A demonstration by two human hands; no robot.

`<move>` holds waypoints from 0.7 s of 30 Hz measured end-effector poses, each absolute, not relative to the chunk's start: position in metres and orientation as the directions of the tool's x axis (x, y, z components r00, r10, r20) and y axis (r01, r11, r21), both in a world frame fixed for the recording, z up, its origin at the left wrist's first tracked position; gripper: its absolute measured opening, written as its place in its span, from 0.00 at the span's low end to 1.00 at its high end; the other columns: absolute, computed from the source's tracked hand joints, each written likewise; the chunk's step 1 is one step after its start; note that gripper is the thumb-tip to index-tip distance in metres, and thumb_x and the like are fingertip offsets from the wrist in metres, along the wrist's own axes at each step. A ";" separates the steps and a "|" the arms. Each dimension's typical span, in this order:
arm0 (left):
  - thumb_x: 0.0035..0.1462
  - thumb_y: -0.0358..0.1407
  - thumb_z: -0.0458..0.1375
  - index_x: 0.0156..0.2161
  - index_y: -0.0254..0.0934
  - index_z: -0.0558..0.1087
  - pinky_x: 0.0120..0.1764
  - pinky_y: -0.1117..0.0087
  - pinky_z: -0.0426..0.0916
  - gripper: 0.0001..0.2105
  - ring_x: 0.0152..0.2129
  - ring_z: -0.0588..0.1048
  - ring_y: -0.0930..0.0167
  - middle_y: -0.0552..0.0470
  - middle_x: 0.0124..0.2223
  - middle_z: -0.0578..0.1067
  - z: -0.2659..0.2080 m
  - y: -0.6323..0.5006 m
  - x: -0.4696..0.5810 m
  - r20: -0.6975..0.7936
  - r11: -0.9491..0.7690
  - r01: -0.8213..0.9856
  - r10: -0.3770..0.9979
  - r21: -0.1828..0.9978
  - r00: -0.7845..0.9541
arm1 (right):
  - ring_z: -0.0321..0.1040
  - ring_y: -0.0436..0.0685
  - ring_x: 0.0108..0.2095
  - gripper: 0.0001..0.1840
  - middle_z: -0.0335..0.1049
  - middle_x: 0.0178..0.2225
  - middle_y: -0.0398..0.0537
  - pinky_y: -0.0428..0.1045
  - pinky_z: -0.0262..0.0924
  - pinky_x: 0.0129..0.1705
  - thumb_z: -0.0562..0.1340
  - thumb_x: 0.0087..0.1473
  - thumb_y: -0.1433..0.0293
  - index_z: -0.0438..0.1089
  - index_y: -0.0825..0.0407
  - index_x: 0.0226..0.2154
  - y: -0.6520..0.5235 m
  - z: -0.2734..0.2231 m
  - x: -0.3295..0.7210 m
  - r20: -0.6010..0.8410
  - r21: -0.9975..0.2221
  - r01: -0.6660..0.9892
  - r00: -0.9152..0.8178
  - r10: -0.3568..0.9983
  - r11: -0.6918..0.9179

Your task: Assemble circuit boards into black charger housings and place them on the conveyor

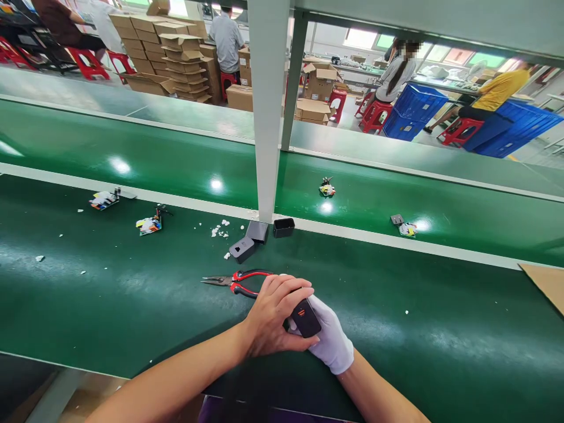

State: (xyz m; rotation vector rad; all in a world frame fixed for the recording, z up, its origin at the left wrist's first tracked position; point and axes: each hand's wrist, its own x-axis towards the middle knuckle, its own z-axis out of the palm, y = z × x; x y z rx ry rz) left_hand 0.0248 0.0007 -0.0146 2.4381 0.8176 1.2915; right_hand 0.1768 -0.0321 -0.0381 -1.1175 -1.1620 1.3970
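Note:
My bare left hand [279, 314] is closed round a small black plastic case [306, 319] with a red-orange mark on its face. From the other side my right hand [330, 338], in a white glove, grips the same case; its fingers are partly hidden behind it. Long-nose pliers [233, 283] with red and black handles lie just left of my hands, the handle ends covered by my left hand. Beyond them are an empty black case shell [284, 227], a grey case part [257, 231] and a dark cover with a cut-out [242, 249].
Small circuit boards with white filler lie on the left bench [148, 225] and on the green belt [326, 189]. White crumbs [219, 230] are scattered near the upright post [265, 117]. Cardboard [546, 285] sits at the right edge. Boxes, blue crates [412, 108] and seated people are beyond.

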 end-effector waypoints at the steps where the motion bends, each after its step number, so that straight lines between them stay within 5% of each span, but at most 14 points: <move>1: 0.54 0.48 0.62 0.59 0.41 0.59 0.49 0.60 0.64 0.30 0.44 0.75 0.61 0.44 0.49 0.77 -0.015 0.001 0.025 0.670 -0.803 0.357 0.596 0.477 0.443 | 0.71 0.64 0.47 0.14 0.77 0.43 0.48 0.60 0.64 0.56 0.67 0.50 0.63 0.78 0.46 0.42 -0.033 -0.039 0.177 -0.071 -0.988 -0.126 -0.116 0.991 -0.085; 8: 0.51 0.44 0.65 0.60 0.42 0.58 0.52 0.56 0.66 0.33 0.48 0.75 0.59 0.42 0.52 0.76 -0.019 0.003 0.023 0.586 -0.746 0.328 0.662 0.580 0.467 | 0.69 0.66 0.49 0.21 0.76 0.43 0.50 0.61 0.63 0.57 0.72 0.44 0.59 0.78 0.47 0.42 -0.031 -0.048 0.176 -0.152 -0.963 -0.212 -0.090 0.984 -0.168; 16: 0.49 0.35 0.67 0.62 0.42 0.60 0.57 0.51 0.68 0.36 0.57 0.70 0.57 0.41 0.59 0.71 -0.026 0.017 0.019 0.362 -0.528 0.244 0.788 0.814 0.498 | 0.72 0.60 0.50 0.28 0.73 0.53 0.48 0.55 0.68 0.53 0.63 0.56 0.53 0.68 0.44 0.57 -0.013 -0.021 0.173 -0.233 -0.890 -0.396 -0.032 0.972 -0.227; 21: 0.56 0.45 0.63 0.61 0.41 0.64 0.52 0.55 0.73 0.29 0.48 0.77 0.61 0.44 0.55 0.76 -0.036 0.020 0.022 0.106 -0.157 0.061 0.861 0.986 0.498 | 0.71 0.51 0.29 0.37 0.75 0.43 0.46 0.46 0.69 0.30 0.66 0.55 0.56 0.58 0.43 0.64 -0.017 -0.024 0.178 -0.226 -0.948 -0.247 0.076 0.971 -0.201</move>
